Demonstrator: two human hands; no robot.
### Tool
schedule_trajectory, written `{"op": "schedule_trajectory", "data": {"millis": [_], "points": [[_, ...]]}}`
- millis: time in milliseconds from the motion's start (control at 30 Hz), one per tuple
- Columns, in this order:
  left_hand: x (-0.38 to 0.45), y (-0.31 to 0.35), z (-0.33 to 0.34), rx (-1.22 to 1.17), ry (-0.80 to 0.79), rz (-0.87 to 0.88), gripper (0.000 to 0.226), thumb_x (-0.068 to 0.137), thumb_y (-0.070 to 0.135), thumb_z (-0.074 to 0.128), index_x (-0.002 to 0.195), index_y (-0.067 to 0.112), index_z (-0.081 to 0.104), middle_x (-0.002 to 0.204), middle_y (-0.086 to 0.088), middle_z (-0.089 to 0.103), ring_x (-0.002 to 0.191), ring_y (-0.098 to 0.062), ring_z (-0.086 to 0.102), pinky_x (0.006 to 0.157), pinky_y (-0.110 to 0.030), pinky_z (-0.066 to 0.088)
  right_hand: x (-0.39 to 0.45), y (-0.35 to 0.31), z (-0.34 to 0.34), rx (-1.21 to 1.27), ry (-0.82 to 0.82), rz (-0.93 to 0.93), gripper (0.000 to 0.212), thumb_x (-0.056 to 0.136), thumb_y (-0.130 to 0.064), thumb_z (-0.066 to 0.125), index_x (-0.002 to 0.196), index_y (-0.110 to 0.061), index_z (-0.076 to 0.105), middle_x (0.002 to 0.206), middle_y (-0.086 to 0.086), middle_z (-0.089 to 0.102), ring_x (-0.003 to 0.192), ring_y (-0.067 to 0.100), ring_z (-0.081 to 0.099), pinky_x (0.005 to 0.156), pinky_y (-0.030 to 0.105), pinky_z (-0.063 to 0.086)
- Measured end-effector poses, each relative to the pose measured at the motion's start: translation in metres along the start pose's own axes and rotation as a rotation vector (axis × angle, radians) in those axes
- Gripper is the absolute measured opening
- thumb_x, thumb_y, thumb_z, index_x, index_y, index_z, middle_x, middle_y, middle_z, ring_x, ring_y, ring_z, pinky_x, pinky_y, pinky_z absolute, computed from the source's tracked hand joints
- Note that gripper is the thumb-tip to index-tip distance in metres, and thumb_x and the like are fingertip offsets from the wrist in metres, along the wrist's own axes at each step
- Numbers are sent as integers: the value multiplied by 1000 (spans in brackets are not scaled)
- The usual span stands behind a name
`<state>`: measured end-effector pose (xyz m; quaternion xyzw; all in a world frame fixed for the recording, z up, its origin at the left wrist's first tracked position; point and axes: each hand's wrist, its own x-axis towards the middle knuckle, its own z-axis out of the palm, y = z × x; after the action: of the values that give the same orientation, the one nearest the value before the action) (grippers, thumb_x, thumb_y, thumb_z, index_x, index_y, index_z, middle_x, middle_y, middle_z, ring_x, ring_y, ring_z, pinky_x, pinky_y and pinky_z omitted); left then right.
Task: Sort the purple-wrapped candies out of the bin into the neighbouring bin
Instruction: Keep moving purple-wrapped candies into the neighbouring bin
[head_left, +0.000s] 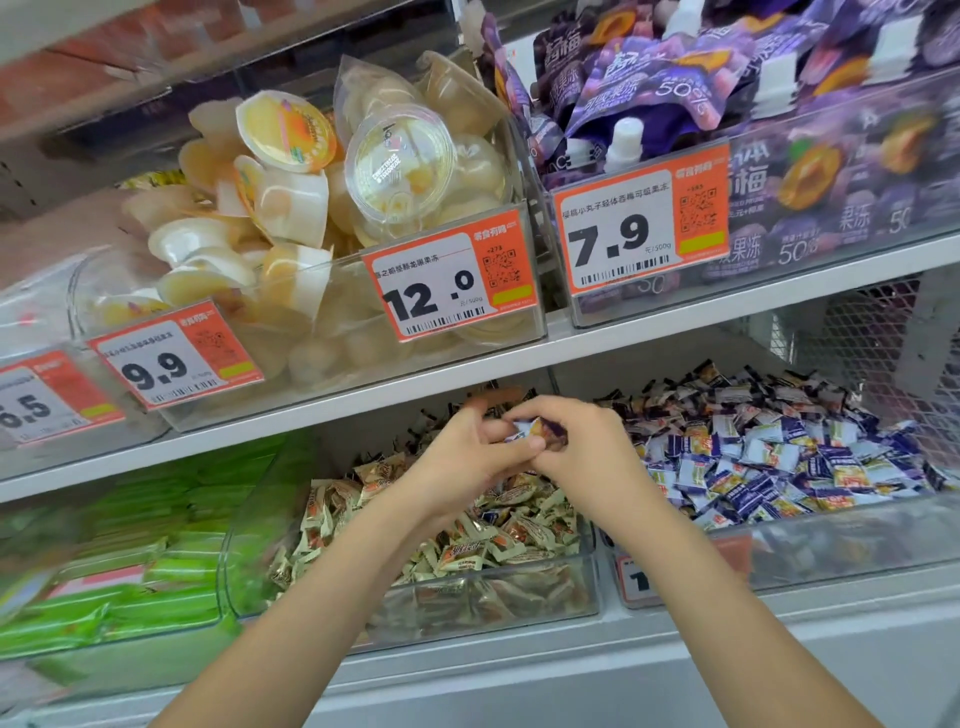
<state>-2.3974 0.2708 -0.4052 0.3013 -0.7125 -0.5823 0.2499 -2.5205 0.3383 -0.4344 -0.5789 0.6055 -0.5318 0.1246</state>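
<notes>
Purple-wrapped candies (540, 434): a few small crinkly foil twists, pinched between the curled fingers of the right hand (582, 447) and the left hand (467, 457), above the clear plastic bin (493, 603) of cream-and-orange sweets. Best carried as one bunch, grip kept firm on slippery wrappers, then dropped into the neighbouring bin (857, 540) of purple-and-white sweets at right

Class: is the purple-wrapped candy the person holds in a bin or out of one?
Out. The purple-wrapped candy is pinched between left hand and right hand, above the clear bin of beige-wrapped candies.
</notes>
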Motion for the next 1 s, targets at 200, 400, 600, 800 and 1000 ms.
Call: {"op": "schedule_trajectory", "data": {"millis": [200,400,600,800,1000], "points": [[3,-9,-16,266,-74,-35,60,89,7,62,136,32,36,137,7,50,110,-14,61,88,-32,54,5,9,-19,44,299,116,19,77,-15,77,89,-25,67,78,-9,66,67,-4,55,59,3,39],[3,-41,-43,1048,-109,-31,15,84,28,69,98,32,65,100,18,65,88,7,59,88,-28,52,1,32,-41,-324,125,294,53,83,-44,67,130,-24,52,116,8,63,105,26,56,82,42,50],[23,-51,-40,1271,-149,-198,73,75,38,76,138,25,41,142,3,45,126,-19,46,104,-33,39,6,16,-27,-210,207,232,41,88,-42,62,120,-18,58,116,6,62,110,25,53,89,43,47],[19,-66,-42,1409,-1,-251,73,71,61,70,119,12,47,104,-2,58,87,-18,55,68,-24,44,13,10,-11,-217,210,91,24,90,-32,62,111,-21,63,104,2,66,99,21,57,85,40,49],[12,-62,-36,1168,55,-167,22,75,29,74,86,23,56,81,8,56,66,-8,53,51,-21,36,21,8,0,-156,220,70,13,91,-25,61,102,-22,67,96,-6,68,96,15,58,85,36,49]]}}
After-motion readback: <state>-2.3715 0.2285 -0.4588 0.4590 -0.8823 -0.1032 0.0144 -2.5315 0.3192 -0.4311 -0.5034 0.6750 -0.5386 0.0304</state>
